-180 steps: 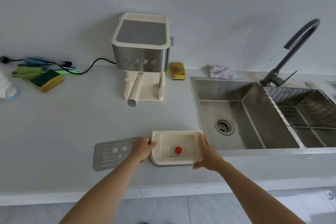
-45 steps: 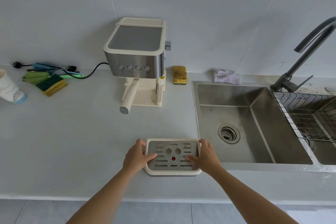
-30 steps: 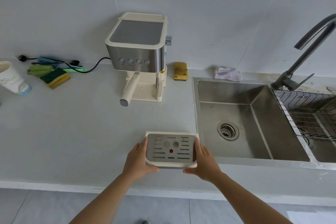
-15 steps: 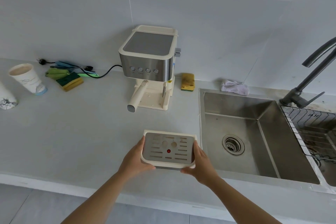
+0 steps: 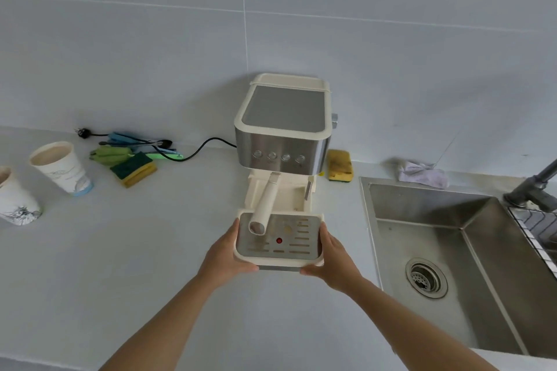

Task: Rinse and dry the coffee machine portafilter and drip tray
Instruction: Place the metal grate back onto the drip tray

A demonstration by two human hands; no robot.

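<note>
We hold the drip tray level at the base of the coffee machine, slotted metal cover up, beneath the portafilter handle tip. Our left hand grips its left edge, our right hand its right edge, fingers curled underneath. The sink is set into the table to the right.

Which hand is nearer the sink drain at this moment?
Right. The right hand grips the right edge of the drip tray, on the side toward the sink drain; the left hand grips the tray's left edge, farther away.
</note>
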